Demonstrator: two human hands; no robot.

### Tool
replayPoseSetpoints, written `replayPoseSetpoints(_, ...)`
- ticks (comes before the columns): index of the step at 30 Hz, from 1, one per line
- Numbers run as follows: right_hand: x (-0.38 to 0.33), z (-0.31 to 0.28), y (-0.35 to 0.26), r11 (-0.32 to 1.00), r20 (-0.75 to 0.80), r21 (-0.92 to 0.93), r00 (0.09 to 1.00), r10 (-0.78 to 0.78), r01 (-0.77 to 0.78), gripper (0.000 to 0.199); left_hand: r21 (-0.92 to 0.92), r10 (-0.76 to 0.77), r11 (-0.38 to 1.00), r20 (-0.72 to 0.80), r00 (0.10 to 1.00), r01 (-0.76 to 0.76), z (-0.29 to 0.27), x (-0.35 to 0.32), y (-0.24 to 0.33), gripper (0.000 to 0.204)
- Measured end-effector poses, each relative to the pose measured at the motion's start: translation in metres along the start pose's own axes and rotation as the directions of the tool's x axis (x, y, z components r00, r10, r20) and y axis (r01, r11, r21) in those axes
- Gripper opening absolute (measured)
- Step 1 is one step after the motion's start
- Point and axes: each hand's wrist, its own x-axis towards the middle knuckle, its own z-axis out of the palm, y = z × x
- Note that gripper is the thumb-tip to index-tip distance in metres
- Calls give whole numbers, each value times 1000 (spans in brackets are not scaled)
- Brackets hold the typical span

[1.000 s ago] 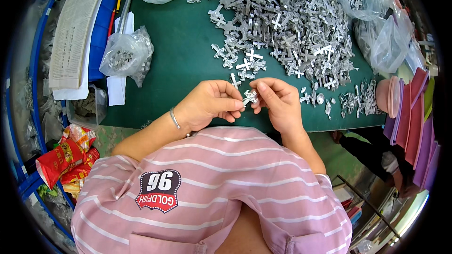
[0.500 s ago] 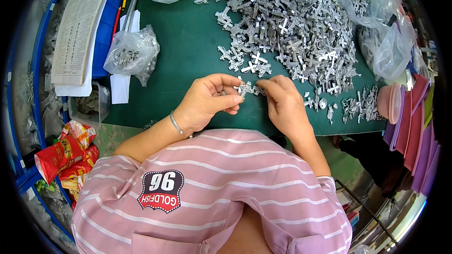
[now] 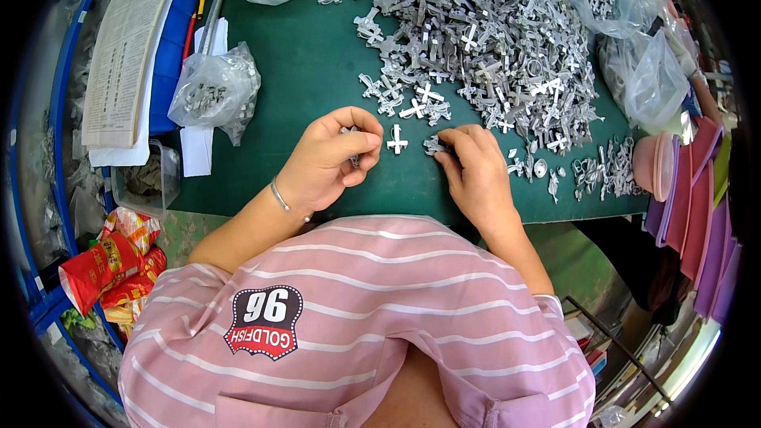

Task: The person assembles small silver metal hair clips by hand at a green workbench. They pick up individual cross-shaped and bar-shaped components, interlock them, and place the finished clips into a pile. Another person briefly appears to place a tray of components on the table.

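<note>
Over the green table's near edge, my left hand (image 3: 331,154) curls around a small grey metal piece (image 3: 352,143), mostly hidden by the fingers. To its right, my right hand (image 3: 474,170) pinches another grey metal piece (image 3: 433,144) between thumb and fingertips. Between the hands, a single silver cross (image 3: 397,139) lies on the green tabletop (image 3: 305,55). Beyond them spreads a big heap of grey metal crosses (image 3: 483,40). Several brighter crosses (image 3: 426,99) lie at the heap's near edge.
Small metal parts (image 3: 541,166) and a little pile of metal pieces (image 3: 606,170) lie right of my right hand, near a pink cup (image 3: 654,165). At left are a bag of small parts (image 3: 210,91), a clear plastic box (image 3: 151,178) and a blue bin (image 3: 176,47) under printed sheets.
My hands have moved apart, the left one back to the left. A silver cross now lies on the table between them. Each hand still holds a metal piece.
</note>
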Motion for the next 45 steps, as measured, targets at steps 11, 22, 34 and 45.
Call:
replayPoseSetpoints(11,3,-1,-21,812,-18,573,989,144,-108,32,319,12,948,-71,997,12,16,2,-5,17)
replayPoseSetpoints(22,3,-3,-29,832,-63,554,998,4,31,31,257,28,966,-120,992,4,15,1,-8,19)
replayPoseSetpoints(34,24,27,-18,955,-10,139,964,-265,263,21,87,48,996,-144,988,-36,-10,-6,5,11)
replayPoseSetpoints(45,19,9,-17,296,350,838,868,353,-459,17,341,-43,938,-78,996,67,7,-7,-8,22)
